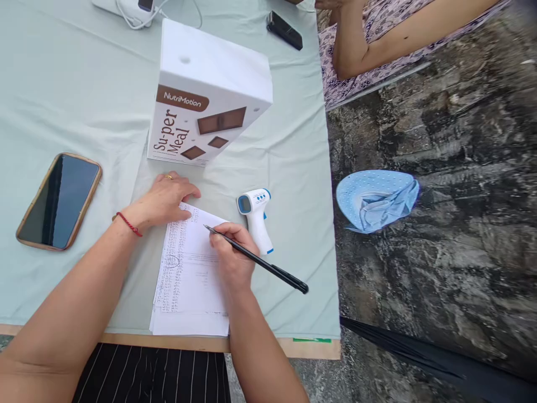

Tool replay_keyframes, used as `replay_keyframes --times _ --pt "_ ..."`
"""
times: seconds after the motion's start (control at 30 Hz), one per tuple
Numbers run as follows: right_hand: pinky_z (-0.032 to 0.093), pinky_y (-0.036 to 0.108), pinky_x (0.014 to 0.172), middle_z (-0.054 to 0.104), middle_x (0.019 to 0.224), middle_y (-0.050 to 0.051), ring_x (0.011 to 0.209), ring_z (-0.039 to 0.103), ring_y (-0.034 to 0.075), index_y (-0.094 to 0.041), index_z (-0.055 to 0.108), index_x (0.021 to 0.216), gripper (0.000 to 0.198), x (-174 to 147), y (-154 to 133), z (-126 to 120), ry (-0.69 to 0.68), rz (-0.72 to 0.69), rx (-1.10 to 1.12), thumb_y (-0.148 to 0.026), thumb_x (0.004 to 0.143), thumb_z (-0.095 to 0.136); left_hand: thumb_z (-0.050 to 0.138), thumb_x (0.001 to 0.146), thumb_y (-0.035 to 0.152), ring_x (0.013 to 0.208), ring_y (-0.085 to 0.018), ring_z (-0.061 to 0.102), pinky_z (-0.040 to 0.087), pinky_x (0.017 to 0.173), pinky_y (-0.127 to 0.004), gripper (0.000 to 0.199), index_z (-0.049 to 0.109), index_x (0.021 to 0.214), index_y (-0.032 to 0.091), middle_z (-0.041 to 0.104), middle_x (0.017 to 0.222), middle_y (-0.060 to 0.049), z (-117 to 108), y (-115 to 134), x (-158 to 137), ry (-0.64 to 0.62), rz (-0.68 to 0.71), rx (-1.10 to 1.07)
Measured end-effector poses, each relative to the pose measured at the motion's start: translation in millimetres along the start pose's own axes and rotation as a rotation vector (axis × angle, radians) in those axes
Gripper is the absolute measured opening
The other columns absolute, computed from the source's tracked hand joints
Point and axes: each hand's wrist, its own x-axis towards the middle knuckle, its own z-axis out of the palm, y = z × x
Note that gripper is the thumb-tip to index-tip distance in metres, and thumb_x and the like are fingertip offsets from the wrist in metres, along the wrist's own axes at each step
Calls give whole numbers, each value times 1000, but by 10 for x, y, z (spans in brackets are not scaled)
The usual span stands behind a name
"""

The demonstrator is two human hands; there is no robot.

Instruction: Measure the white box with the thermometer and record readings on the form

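Observation:
A stack of printed paper sheets (188,280) lies near the table's front edge. My left hand (161,198) rests flat on the top corner of the sheets, a ring on one finger and a red string on the wrist. My right hand (232,252) grips a black pen (268,266), its tip touching the paper. A white and blue infrared thermometer (257,218) lies just right of my right hand.
A white "Su-per Meal" box (205,95) stands behind the papers. A phone (61,200) lies at the left on the pale green tablecloth (62,95). A black object (284,29) sits far back. Another person's arm (377,39) is at upper right. A blue cap (375,198) lies on the ground.

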Motion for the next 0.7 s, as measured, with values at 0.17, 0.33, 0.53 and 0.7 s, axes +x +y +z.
replay_keyframes --times 0.17,0.33,0.53,0.7 --pt "39 26 51 54 61 -4 53 45 11 -23 55 71 5 58 91 154 32 25 -117 -27 71 57 67 56 11 103 -32 51 30 98 -46 32 69 86 24 57 75 -2 11 2 -1 29 -5 -103" --pt "41 27 54 53 58 -4 55 45 12 -23 53 64 10 76 101 218 17 0 -143 -28 71 57 68 56 13 103 -32 51 32 96 -45 35 68 90 23 59 80 -3 23 -7 0 9 1 -30" --pt "39 27 54 52 55 -5 55 44 12 -23 54 62 10 64 80 228 -25 -7 -177 -28 71 56 71 56 16 104 -33 50 32 97 -45 34 68 88 24 59 79 -3 39 -16 -7 26 9 -90" --pt "39 27 54 52 55 -5 54 43 11 -22 55 62 10 62 97 221 -7 -15 -196 -28 71 56 68 54 9 103 -33 51 32 96 -45 35 67 86 23 57 75 -2 40 0 -1 29 4 -91"
